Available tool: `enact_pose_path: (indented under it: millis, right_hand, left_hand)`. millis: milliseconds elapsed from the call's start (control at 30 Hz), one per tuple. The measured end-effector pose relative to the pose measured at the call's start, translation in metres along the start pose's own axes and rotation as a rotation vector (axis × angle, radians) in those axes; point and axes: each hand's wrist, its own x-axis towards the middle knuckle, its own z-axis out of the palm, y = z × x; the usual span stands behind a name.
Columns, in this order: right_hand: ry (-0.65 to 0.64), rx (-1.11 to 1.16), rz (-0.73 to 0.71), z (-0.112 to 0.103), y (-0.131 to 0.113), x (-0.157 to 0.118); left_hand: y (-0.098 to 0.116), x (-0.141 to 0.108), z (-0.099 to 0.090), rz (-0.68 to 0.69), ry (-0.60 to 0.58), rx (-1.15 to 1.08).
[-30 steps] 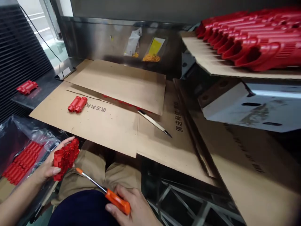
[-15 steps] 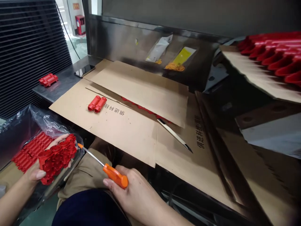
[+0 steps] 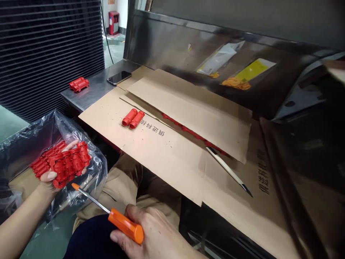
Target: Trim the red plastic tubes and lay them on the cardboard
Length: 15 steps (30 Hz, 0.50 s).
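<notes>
My left hand [image 3: 50, 180] is closed around a block of joined red plastic tubes [image 3: 70, 163], held tilted over a plastic-lined box [image 3: 99, 158]. Behind that block, more red tube parts [image 3: 44, 158] lie in the box. In my right hand [image 3: 151, 230] is a screwdriver-like tool [image 3: 125, 225] with an orange handle, a metal shaft and an orange tip. The tip points left and sits just below the red block, apparently apart from it. The inner fingers of my right hand are partly hidden.
A pair of red tubes [image 3: 133, 118] lies on flat cardboard [image 3: 167, 154]. A knife-like tool [image 3: 229, 171] rests near a raised cardboard sheet [image 3: 188, 108]. Another red part [image 3: 79, 84] and a phone [image 3: 119, 77] are at the table's far left. Two bags [image 3: 252, 72] lie behind.
My view has swung right. The red block has turned in my left hand, showing more of its side. The orange tool's tip has dropped from beside the block to below it.
</notes>
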Motion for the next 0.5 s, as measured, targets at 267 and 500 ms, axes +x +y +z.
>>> enact_pose_path:
  millis: [267, 500]
  right_hand:
    - [0.016, -0.092, 0.032, -0.001, -0.007, 0.005]
    - [0.115, -0.115, 0.015, 0.003, -0.003, 0.016]
  left_hand:
    - [0.008, -0.004, 0.009, 0.052, 0.053, -0.044]
    - [0.0, -0.015, -0.014, 0.012, 0.033, -0.135]
